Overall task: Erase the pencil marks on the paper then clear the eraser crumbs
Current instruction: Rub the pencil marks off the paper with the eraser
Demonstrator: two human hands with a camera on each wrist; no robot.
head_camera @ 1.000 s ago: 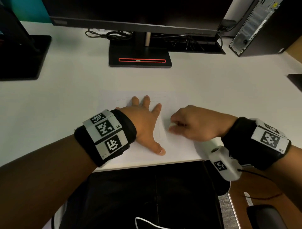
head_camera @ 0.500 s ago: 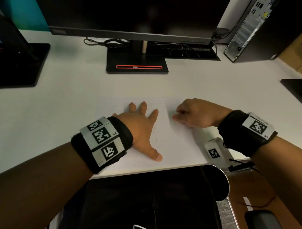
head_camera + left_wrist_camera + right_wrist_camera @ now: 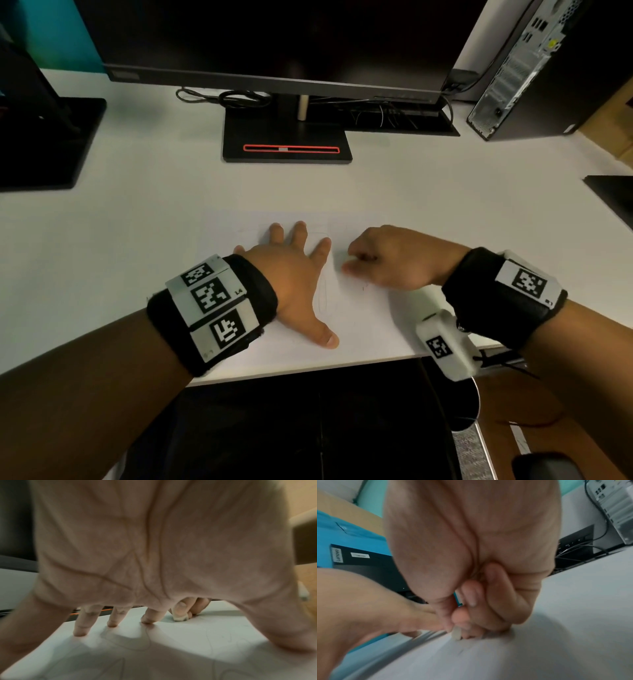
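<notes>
We pin the paper (image 3: 370, 318) flat on the counter (image 3: 137, 212) with our left hand (image 3: 294, 274), fingers spread, while our right hand (image 3: 387, 257) pinches the eraser (image 3: 180, 618) against it, with faint pencil marks (image 3: 323, 294) left and crumbs not cleared.

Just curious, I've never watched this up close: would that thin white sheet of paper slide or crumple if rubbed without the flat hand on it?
Probably yes. The thin white sheet of paper lies loose on the smooth white desk; the left hand pins it flat. It looks light, floppy, prone to buckling.
</notes>
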